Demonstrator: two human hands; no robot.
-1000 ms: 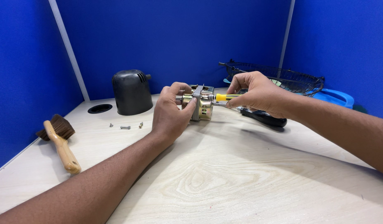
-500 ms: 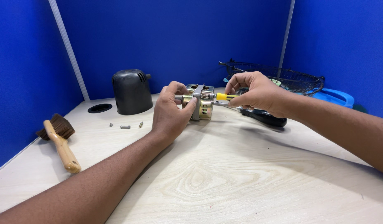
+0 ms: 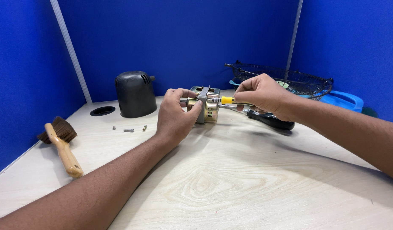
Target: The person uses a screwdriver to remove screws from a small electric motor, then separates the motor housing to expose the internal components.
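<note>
The near part of the pale wood-grain worktop (image 3: 230,187) is crossed by two bare forearms reaching in from the near edge. At the left, near the worktop's edge, lies a brush (image 3: 62,140) with a wooden handle pointing near and dark bristles at its far end.

Farther in, at mid-worktop, the left hand (image 3: 177,115) is closed around the left side of a small motor (image 3: 207,106), thumb on its near face and fingers curled over the top. The motor is a brass-coloured metal block with a grey plate across it, resting on the worktop at the centre. The right hand (image 3: 260,94) comes in from the right, its fingers pinched narrowly around a yellow-handled screwdriver (image 3: 227,100) held level, its tip against the right side of the motor. Whether the tip sits in a screw cannot be told.

To the left of the left hand, three small screws (image 3: 128,129) lie loose in a row. Under the right wrist a black tool handle (image 3: 273,121) lies on the worktop.

Farther still, a black domed cover (image 3: 135,94) stands upright left of the motor, with a round cable hole (image 3: 102,111) just beside it to the left. At the far right a black wire grille (image 3: 285,79) rests over a blue plastic part (image 3: 343,102), against the blue partition walls (image 3: 183,38).
</note>
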